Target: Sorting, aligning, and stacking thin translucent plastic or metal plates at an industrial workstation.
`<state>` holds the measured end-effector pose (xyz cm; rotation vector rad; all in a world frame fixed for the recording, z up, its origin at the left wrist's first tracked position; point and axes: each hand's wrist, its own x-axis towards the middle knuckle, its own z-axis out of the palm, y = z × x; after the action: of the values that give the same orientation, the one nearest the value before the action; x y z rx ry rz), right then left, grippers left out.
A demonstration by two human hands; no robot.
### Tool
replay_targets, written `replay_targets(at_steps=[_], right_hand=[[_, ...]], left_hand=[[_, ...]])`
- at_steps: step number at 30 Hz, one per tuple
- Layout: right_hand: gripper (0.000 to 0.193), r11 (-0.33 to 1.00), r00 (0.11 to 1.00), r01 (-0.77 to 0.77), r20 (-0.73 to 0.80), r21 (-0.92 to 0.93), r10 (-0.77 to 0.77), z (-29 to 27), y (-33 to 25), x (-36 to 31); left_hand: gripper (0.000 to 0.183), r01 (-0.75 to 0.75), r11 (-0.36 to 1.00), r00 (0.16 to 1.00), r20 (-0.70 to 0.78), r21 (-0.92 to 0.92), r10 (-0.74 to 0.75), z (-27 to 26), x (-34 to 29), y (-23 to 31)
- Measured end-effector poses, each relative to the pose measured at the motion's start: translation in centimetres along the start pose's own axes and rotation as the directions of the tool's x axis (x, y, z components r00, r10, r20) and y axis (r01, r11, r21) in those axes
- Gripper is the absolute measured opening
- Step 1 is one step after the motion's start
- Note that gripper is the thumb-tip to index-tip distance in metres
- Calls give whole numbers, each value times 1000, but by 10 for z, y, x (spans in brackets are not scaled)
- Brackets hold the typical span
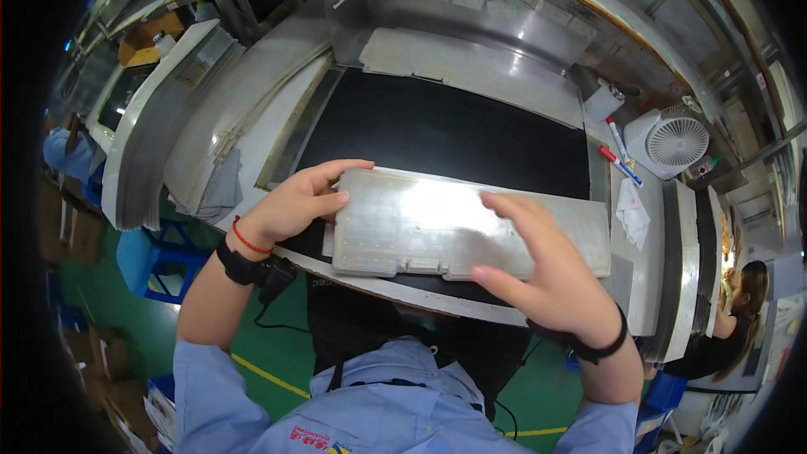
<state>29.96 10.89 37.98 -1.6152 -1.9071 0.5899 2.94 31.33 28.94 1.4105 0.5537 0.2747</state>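
A long, pale, translucent panel or stack of thin sheets (pixel 387 227), with a notched front edge, lies across the front of the bench and shines brightly under the light. My left hand (pixel 311 195) grips its left end, the thumb on top and the fingers along the back corner. Over its right part is my right hand (pixel 559 277), thumb and fingers spread; whether they touch the surface I cannot tell. A similar pale stack (pixel 471 71) lies at the far edge of the black mat (pixel 412 122).
At left stand tall stacks of thin sheets (pixel 160 126) and a grey cloth (pixel 220 189). On the right are a white fan (pixel 672 141), markers (pixel 620 166), a crumpled white tissue (pixel 632 214) and upright stacked panels (pixel 672 269). A blue stool (pixel 155 265) stands at lower left; another person (pixel 727 328) sits at right.
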Motion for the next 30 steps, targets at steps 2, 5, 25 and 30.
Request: replay_targets(at_steps=[2,5,25,30], right_hand=[[67,998,1000,4,-20,-62,-6,12,25,24],[60,985,998,-20,-68,-170,8,24,64,44],[33,954,961,-276,53,117,272,9,99,60],[37,978,978,-199,-51,56,202,11,106,56]], left_hand=[[44,0,1000,999,-52,19,1,6,1,2],[44,-26,1000,990,-141,-16,23,11,3,-3],[34,-145,983,909,-407,-111,88,28,7,-20],[38,-151,986,911,-395,-66,113,28,8,-24]])
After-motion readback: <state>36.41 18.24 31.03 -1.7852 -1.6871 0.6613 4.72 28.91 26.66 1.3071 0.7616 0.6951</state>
